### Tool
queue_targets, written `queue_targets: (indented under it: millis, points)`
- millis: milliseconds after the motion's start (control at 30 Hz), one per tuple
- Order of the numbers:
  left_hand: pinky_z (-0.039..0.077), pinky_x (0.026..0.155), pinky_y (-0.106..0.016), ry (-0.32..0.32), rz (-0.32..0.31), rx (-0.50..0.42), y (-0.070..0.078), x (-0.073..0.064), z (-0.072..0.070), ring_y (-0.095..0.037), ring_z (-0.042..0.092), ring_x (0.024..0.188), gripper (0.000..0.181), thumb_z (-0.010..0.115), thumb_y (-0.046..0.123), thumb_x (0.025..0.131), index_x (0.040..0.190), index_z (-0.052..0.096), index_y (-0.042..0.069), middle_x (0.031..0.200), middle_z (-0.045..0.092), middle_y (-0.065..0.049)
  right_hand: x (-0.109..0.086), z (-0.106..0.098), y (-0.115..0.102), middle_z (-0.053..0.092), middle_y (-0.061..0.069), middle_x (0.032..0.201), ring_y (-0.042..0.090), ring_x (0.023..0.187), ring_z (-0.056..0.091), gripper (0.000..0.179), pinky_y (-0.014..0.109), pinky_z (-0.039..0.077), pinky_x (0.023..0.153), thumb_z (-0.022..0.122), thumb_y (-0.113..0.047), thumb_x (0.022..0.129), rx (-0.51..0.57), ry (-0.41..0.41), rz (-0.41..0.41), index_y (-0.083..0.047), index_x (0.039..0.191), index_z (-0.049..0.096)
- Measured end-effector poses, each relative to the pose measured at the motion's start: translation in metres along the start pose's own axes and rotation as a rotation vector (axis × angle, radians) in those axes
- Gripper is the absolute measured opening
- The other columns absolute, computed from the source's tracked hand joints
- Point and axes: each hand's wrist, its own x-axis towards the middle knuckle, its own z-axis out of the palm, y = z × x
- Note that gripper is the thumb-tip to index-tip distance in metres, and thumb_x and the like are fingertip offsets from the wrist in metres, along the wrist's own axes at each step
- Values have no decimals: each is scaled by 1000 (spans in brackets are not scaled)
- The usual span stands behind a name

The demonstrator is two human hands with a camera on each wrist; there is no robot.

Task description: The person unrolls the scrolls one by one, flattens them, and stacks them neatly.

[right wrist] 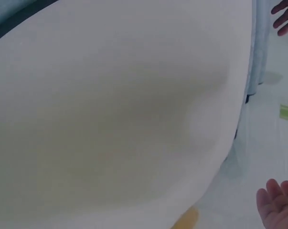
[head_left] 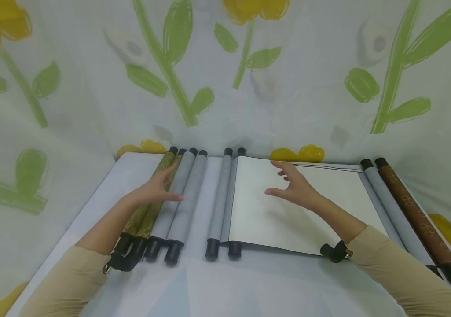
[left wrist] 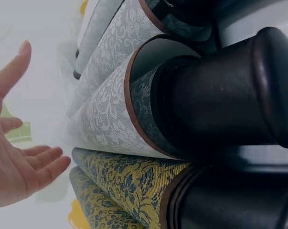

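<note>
My left hand [head_left: 155, 188] hovers over a group of rolled scrolls, fingers spread and thumb apart, holding nothing. Under and beside it lie two gold-patterned scrolls [head_left: 143, 225] and two pale grey scrolls [head_left: 185, 207], all with black end knobs. The left wrist view shows the grey floral brocade [left wrist: 103, 114] and a black knob [left wrist: 220, 90] up close. Above a partly unrolled scroll with a blank cream sheet [head_left: 251, 215] is my right hand [head_left: 297, 187], thumb and fingers apart, gripping nothing. Its fingers also show in the right wrist view [right wrist: 280, 207].
A grey roll [head_left: 220, 198] lies just left of the unrolled sheet. Along the right edge are another grey roll [head_left: 395, 207] and a brown patterned scroll [head_left: 417, 215]. A dark cord [head_left: 328, 167] crosses the sheet's far edge. Behind hangs a flower-printed curtain [head_left: 288, 101].
</note>
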Motion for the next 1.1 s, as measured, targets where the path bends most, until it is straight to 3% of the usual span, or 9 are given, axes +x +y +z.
queue_targets:
  millis: [200,467,633,900,1033,1100]
  points:
    - [30,103,-59,6,-44,1,-9,6,3,-50,21,135,103,74,28,82,151,2,3,155,5,-25,11,14,-15,36,18,142,41,120,46,83,55,45,91,78,-29,78,18,-51,47,-9,145,33]
    - [25,106,-60,10,-53,74,-14,16,8,-49,19,136,104,76,31,80,150,6,0,154,9,-28,25,35,-32,36,13,145,38,121,46,83,48,46,92,76,-34,79,20,-89,83,-13,146,33]
    - [30,104,-59,17,-60,93,-18,21,11,-50,30,130,106,77,31,78,150,7,-2,147,22,-34,38,49,-44,34,15,146,37,120,47,83,45,46,92,75,-33,80,23,-108,67,-10,147,31]
    - [42,96,-53,-29,-133,45,-12,23,3,-49,36,128,102,75,31,80,150,8,-3,141,32,-37,63,75,-71,33,18,146,37,121,48,82,42,47,91,73,-30,82,101,-122,80,-7,147,29]
    - [41,97,-51,-45,-144,116,-7,23,1,-46,38,127,100,77,32,78,148,16,-4,139,37,-36,74,90,-81,31,17,148,37,122,48,82,43,46,94,72,-32,84,137,-175,136,-8,148,27]
    - [42,95,-50,-73,-170,136,-5,22,0,-44,40,126,103,77,34,77,150,13,-2,142,33,-35,78,98,-84,31,18,149,37,121,49,82,44,45,95,70,-33,85,149,-210,163,-8,148,26]
